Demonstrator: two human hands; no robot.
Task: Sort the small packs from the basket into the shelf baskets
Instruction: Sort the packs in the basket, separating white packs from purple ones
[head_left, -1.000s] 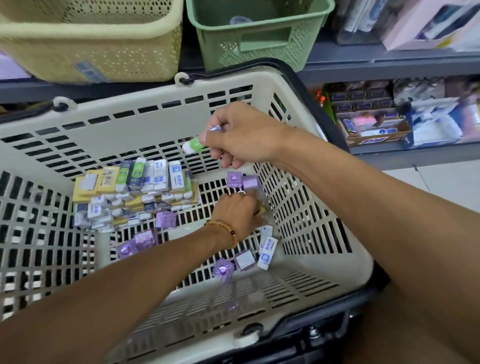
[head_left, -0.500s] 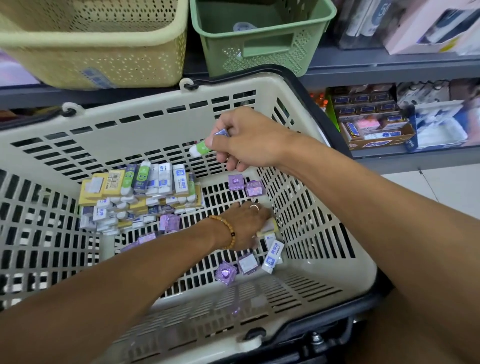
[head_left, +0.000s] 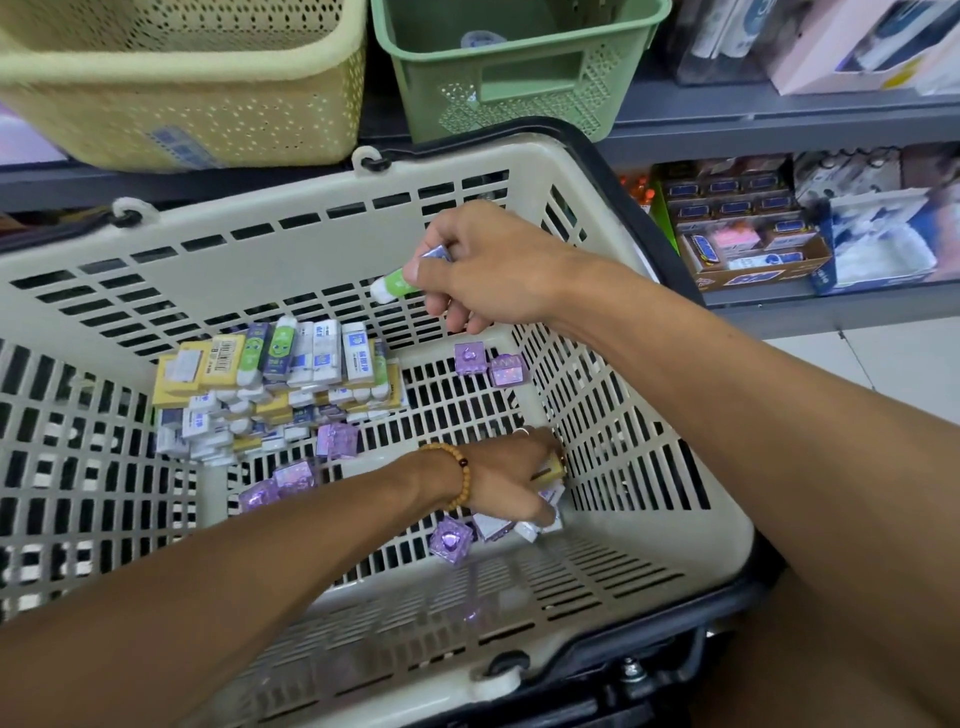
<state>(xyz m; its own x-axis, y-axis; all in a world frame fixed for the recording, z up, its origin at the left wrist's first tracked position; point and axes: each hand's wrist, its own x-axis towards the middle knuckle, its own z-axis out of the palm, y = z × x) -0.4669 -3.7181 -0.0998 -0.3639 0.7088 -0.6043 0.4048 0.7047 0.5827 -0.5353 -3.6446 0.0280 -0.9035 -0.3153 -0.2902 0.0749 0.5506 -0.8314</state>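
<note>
A beige shopping basket (head_left: 649, 525) holds a pile of small packs (head_left: 270, 384) at its back left and several purple square packs (head_left: 451, 540) scattered on its floor. My right hand (head_left: 488, 270) hovers above the basket's far wall and grips small packs, a green-and-white one (head_left: 392, 286) sticking out. My left hand (head_left: 514, 480) reaches down to the floor at the right wall, its fingers curled round a yellow pack (head_left: 551, 470) and touching white packs (head_left: 545, 519) underneath. On the shelf behind stand a yellow basket (head_left: 182, 88) and a green basket (head_left: 519, 67).
The grey shelf edge (head_left: 779, 124) runs behind the shopping basket. Boxed goods (head_left: 748, 244) fill the lower shelf at right, and more packaged goods (head_left: 831, 41) stand at top right. A pale tiled floor (head_left: 857, 364) shows at right.
My left hand has slid down and right along the basket floor onto the white packs near the right wall. My right hand stays in place with its packs.
</note>
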